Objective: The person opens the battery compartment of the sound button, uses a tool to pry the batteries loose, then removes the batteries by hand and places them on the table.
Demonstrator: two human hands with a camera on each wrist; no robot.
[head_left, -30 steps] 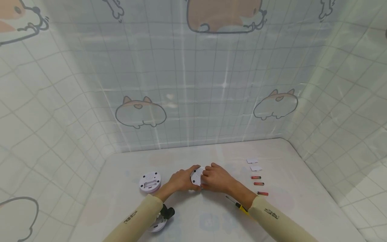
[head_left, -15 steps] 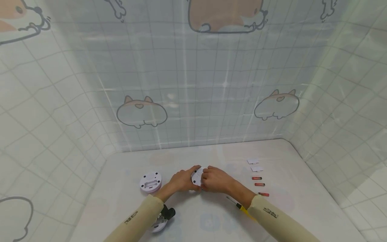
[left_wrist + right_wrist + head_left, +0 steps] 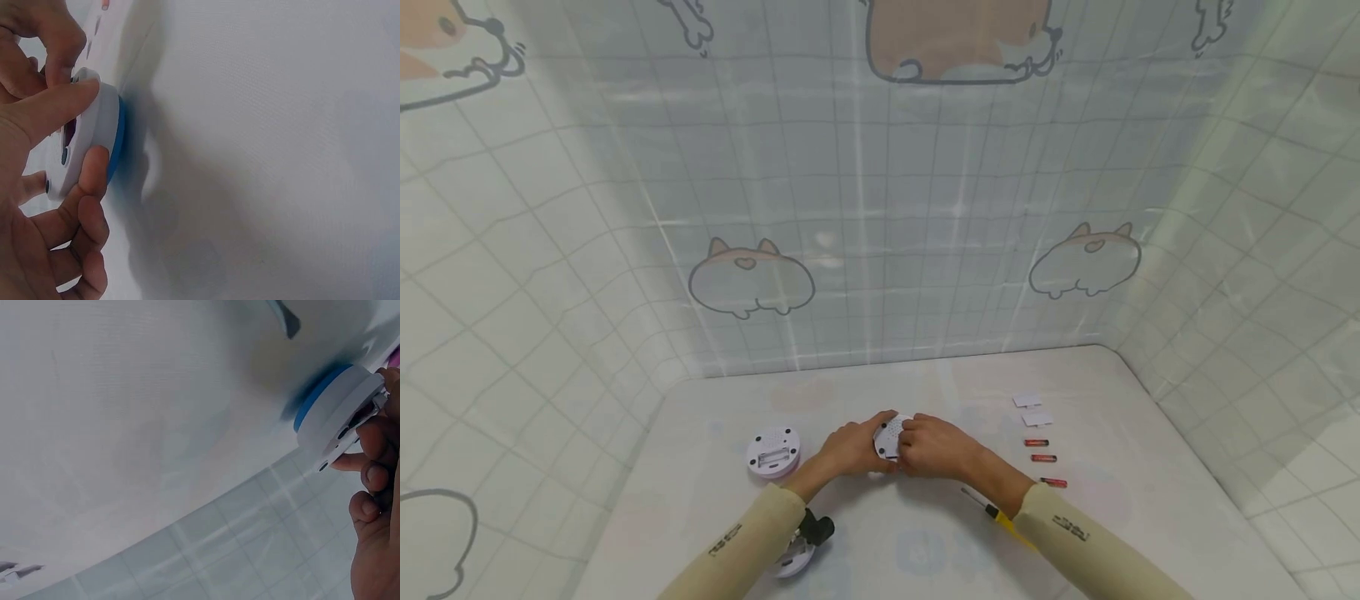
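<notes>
My left hand (image 3: 853, 447) grips a round white battery-powered device (image 3: 889, 435) from the left. Its underside faces up, with dark feet and a dotted speaker grille. The left wrist view shows the blue rim (image 3: 115, 147) standing just off or on the tabletop, thumb over the white edge. My right hand (image 3: 942, 447) is at the battery compartment. Its curled fingers pinch what looks like a battery (image 3: 379, 400), mostly hidden by the fingers; only a silvery end shows in the right wrist view. Something dark red shows inside the compartment in the left wrist view.
Left lies a similar device (image 3: 773, 454) with its battery compartment uncovered. Another device (image 3: 792, 562) and a black object (image 3: 816, 527) are partly behind the left sleeve. Right are two white covers (image 3: 1037, 420), three red batteries (image 3: 1043, 457) and a yellow-handled screwdriver (image 3: 1000, 515) partly under the right sleeve.
The right hand has lowered slightly, its fingers drawn closer over the device. The left hand keeps its grip in nearly the same place.
</notes>
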